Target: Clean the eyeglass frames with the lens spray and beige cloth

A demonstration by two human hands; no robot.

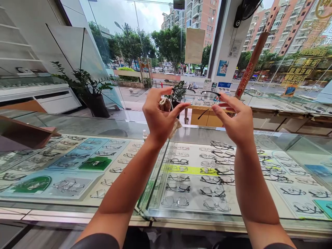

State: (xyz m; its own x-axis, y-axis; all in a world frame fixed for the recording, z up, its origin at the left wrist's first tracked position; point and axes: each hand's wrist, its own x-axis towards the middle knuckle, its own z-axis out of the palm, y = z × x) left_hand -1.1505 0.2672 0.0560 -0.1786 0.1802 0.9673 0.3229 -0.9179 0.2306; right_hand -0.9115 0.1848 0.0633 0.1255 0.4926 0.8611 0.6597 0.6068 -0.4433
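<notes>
Eyeglasses (204, 93) were held up toward the window (116, 14), above the glass tabletop (204, 133).
The grip was closed at both ends of the frame: the left hand (162, 116) on one side, with a cloth (175, 128) tucked in it, and the right hand (237, 119) near the opposite hinge. The frame spanned the gap between them, lenses mostly uncovered, perhaps to let daylight through; the cloth was probably kept there to stay handy.
</notes>
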